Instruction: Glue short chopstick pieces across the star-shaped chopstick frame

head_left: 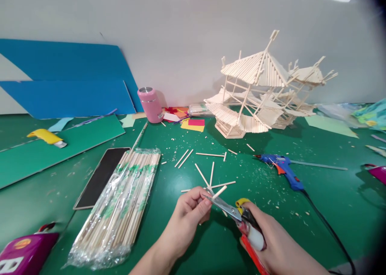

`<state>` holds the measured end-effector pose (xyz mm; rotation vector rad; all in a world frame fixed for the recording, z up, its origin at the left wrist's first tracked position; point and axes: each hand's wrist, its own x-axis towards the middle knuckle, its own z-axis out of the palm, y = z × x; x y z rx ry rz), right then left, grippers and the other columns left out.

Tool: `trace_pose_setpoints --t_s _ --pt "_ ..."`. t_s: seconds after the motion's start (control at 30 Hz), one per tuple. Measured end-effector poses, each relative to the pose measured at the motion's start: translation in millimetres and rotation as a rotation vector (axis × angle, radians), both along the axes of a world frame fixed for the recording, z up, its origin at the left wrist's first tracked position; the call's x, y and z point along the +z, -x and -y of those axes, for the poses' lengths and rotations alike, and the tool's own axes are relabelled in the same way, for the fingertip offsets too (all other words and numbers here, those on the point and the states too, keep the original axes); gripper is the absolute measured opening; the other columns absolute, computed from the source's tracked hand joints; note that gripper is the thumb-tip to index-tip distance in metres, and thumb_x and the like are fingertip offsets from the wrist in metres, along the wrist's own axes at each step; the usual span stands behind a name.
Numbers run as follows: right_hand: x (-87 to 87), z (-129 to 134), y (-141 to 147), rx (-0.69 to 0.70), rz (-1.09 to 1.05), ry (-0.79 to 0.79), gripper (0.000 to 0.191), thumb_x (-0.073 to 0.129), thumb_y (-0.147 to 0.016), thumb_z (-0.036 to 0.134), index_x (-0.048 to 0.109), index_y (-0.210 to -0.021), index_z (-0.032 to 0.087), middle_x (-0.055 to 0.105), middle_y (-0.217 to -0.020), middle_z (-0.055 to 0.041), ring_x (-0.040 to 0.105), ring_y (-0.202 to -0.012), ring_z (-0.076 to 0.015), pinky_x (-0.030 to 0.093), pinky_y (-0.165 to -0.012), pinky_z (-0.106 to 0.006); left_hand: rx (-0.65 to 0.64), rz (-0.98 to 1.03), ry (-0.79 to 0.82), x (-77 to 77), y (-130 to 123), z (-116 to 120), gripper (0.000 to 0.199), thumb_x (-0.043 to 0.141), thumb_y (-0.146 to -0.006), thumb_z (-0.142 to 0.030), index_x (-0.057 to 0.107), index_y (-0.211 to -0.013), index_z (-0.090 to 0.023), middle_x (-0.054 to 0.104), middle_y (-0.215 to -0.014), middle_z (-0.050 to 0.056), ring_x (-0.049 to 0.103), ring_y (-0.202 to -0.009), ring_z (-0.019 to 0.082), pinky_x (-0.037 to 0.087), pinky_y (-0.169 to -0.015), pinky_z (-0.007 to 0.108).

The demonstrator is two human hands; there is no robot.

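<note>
Near the bottom centre, my left hand [183,216] pinches a short wooden stick [220,192]. My right hand [271,237] is wrapped round the red and yellow handles of metal scissors [227,209], whose blades meet the stick beside my left fingertips. Just beyond my hands, several thin sticks [212,174] fan out from one point on the green table [169,136]; my left hand hides part of them. More cut sticks [210,154] lie farther back. To the left is a clear plastic pack of wooden sticks [120,206].
A wooden stick pavilion model [256,70] stands at the back right. A blue glue gun [280,162] with a cord lies right of centre. A pink flask [150,105], dark phone [102,178], yellow cutter [45,136] and purple device [28,253] are on the left.
</note>
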<state>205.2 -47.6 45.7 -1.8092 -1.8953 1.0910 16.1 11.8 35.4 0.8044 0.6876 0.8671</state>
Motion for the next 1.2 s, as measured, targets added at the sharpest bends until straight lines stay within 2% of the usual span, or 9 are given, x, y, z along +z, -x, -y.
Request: trace_pose_setpoints --t_s 0.1,0.2,0.3,0.47,0.67,0.87,0.93,1.07,1.2 --pt "1.8 0.3 -0.2 0.028 -0.009 0.013 0.012 0.044 -0.078 0.031 0.04 -0.085 0.022 0.055 -0.069 0.0007 0.049 -0.057 -0.0129 0.037 -0.05 -0.022 -0.12 0.178 0.106 -0.3 3.6 -1.9 0.019 0.066 -0.071 -0.032 0.057 -0.068 -0.015 0.031 -0.046 -0.009 0.021 -0.041 0.003 0.017 -0.045 0.021" --pt "3.3 1.5 -0.1 0.024 0.012 0.029 0.01 0.044 -0.079 0.031 0.04 -0.08 0.022 0.053 -0.066 0.0019 0.046 -0.054 -0.0117 0.034 -0.048 -0.022 -0.162 0.204 0.134 -1.7 4.8 -3.3 0.016 0.066 -0.072 -0.029 0.058 -0.07 -0.015 0.032 -0.046 -0.008 0.02 -0.041 0.003 0.016 -0.045 0.021" --pt "3.1 2.4 0.1 0.003 0.016 0.052 0.01 0.046 -0.078 0.031 0.04 -0.078 0.022 0.052 -0.063 0.0029 0.044 -0.052 -0.0109 0.032 -0.047 -0.021 -0.124 0.134 0.078 -3.1 2.8 -2.8 0.019 0.064 -0.073 -0.032 0.058 -0.069 -0.015 0.033 -0.048 -0.008 0.023 -0.043 0.003 0.017 -0.045 0.021" --pt "1.9 2.5 0.1 -0.017 0.002 0.047 0.01 0.046 -0.077 0.029 0.04 -0.08 0.022 0.051 -0.064 0.003 0.045 -0.054 -0.0115 0.032 -0.048 -0.021 0.017 -0.176 -0.169 -2.9 1.3 -1.2 0.018 0.058 -0.078 -0.031 0.06 -0.075 -0.014 0.046 -0.06 -0.002 0.036 -0.054 0.007 0.023 -0.049 0.021" --pt "1.2 2.2 1.0 -0.009 -0.012 0.047 0.011 0.045 -0.077 0.031 0.04 -0.08 0.022 0.051 -0.064 0.0027 0.043 -0.053 -0.0113 0.032 -0.048 -0.022 -0.097 0.071 -0.024 -2.4 3.0 -2.0 0.021 0.059 -0.077 -0.035 0.056 -0.071 -0.015 0.03 -0.05 -0.008 0.023 -0.045 0.005 0.018 -0.047 0.022" --pt "0.9 1.8 1.2 -0.046 -0.018 0.035 0.01 0.047 -0.077 0.029 0.04 -0.078 0.022 0.052 -0.064 0.0026 0.045 -0.052 -0.011 0.033 -0.048 -0.022 0.028 -0.146 -0.076 -3.8 -0.7 -0.7 0.023 0.06 -0.076 -0.037 0.055 -0.073 -0.014 0.042 -0.059 -0.004 0.032 -0.051 0.007 0.021 -0.047 0.021" --pt "1.9 1.0 1.3 -0.044 -0.027 0.01 0.01 0.046 -0.077 0.03 0.04 -0.08 0.022 0.053 -0.065 0.0021 0.046 -0.053 -0.0116 0.035 -0.048 -0.023 0.024 -0.164 -0.094 -4.1 0.2 -0.9 0.025 0.058 -0.077 -0.037 0.053 -0.07 -0.014 0.041 -0.058 -0.004 0.031 -0.052 0.007 0.02 -0.047 0.021" --pt "2.3 0.7 1.8 -0.025 -0.046 -0.03 0.012 0.047 -0.076 0.03 0.04 -0.082 0.022 0.054 -0.068 0.0012 0.048 -0.055 -0.0122 0.036 -0.048 -0.023 -0.05 -0.029 -0.03 -2.1 2.2 -2.9 0.026 0.06 -0.076 -0.038 0.051 -0.068 -0.014 0.032 -0.051 -0.007 0.024 -0.046 0.005 0.016 -0.047 0.022" --pt "-3.1 3.7 2.9 -0.046 -0.038 -0.02 0.012 0.047 -0.076 0.03 0.038 -0.076 0.022 0.049 -0.06 0.0039 0.043 -0.049 -0.0106 0.032 -0.045 -0.022 -0.096 0.07 0.013 0.0 1.9 -3.3 0.025 0.06 -0.076 -0.036 0.052 -0.068 -0.014 0.028 -0.049 -0.009 0.021 -0.044 0.004 0.015 -0.047 0.023"
